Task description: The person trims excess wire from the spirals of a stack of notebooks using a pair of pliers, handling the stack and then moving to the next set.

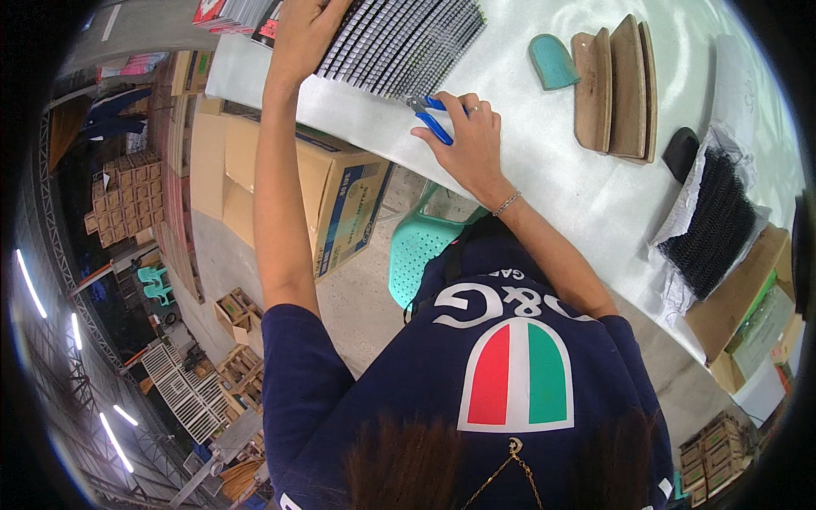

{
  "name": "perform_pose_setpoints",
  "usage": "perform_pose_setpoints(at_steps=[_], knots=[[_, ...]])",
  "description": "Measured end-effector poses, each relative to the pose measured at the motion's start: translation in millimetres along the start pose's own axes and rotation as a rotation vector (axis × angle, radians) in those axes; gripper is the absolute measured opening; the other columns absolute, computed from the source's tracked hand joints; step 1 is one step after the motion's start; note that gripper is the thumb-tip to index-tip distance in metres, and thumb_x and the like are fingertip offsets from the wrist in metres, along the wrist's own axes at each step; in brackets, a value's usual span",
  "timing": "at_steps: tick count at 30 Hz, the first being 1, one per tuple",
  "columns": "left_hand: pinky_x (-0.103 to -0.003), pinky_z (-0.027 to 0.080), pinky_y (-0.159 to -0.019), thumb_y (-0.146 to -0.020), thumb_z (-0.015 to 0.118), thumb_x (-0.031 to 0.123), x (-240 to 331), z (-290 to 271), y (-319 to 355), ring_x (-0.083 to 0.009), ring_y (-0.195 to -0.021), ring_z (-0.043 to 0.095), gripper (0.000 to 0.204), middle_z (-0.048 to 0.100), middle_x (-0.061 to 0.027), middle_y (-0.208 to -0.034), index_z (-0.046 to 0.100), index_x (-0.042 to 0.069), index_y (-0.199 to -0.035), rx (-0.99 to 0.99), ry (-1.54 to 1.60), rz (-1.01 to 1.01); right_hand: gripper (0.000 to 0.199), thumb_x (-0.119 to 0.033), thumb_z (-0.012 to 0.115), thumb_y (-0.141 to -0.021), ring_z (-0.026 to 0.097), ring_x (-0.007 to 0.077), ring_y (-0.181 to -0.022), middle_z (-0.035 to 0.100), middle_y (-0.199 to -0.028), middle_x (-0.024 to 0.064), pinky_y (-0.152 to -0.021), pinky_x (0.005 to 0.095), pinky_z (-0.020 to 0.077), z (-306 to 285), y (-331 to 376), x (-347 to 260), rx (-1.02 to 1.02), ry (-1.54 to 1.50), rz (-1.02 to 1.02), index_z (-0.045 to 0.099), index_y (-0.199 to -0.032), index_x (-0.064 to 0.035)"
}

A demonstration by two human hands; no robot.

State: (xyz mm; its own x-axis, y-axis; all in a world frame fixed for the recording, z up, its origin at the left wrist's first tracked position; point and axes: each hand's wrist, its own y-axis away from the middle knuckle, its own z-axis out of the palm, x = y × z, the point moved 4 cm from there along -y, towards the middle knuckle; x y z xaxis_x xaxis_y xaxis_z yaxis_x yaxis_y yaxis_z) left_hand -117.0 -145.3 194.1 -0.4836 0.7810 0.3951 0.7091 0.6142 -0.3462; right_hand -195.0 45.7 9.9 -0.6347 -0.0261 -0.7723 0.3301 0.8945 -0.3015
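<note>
My right hand [466, 138] is closed around blue-handled cutters [432, 119], whose tip meets the near edge of a fanned stack of black and silver strips [399, 38] on the white table [544, 178]. My left hand [302, 30] rests flat on the left end of that stack, pressing it down. A thin bracelet circles my right wrist.
On the table to the right lie a teal curved piece [552, 61], several brown curved boards [616, 85] and an open bag of black parts [710, 221]. A cardboard box [336, 191] and a green plastic chair [421, 242] stand below the table edge.
</note>
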Motion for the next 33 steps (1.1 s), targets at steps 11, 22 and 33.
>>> perform_pose_setpoints(at_steps=[11, 22, 33], knots=[[-0.039, 0.038, -0.111, -0.105, 0.053, 0.03, 2, 0, -1, -0.0338, -0.131, 0.053, 0.041, 0.056, -0.0204, -0.138, 0.063, 0.004, -0.135, -0.009, 0.008, -0.019, 0.058, -0.058, 0.07, -0.087, 0.05, 0.0227, -0.094, 0.057, -0.101, 0.0065, -0.084, 0.0412, 0.0361, 7, -5, -3, 0.074, 0.099, -0.093, 0.065, -0.122, -0.012], [-0.038, 0.038, -0.111, -0.105, 0.053, 0.029, 2, 0, 0, -0.0322, -0.131, 0.052, 0.04, 0.055, -0.0192, -0.139, 0.063, 0.004, -0.135, -0.003, 0.028, -0.028, 0.059, -0.061, 0.067, -0.09, 0.063, 0.0225, -0.089, 0.064, -0.095, 0.013, -0.079, 0.0385, 0.0484, 8, -10, 1, -0.358, -0.374, 0.271, 0.067, -0.114, -0.0068], [-0.04, 0.037, -0.112, -0.105, 0.052, 0.03, 2, -1, 1, -0.0339, -0.131, 0.051, 0.041, 0.055, -0.0197, -0.138, 0.063, 0.004, -0.135, -0.004, 0.007, -0.011, 0.054, -0.055, 0.074, -0.085, 0.047, 0.0258, -0.1, 0.055, -0.105, 0.0091, -0.09, 0.0428, 0.0334, 5, -5, -3, 0.102, 0.04, -0.084, 0.066, -0.12, -0.0141]])
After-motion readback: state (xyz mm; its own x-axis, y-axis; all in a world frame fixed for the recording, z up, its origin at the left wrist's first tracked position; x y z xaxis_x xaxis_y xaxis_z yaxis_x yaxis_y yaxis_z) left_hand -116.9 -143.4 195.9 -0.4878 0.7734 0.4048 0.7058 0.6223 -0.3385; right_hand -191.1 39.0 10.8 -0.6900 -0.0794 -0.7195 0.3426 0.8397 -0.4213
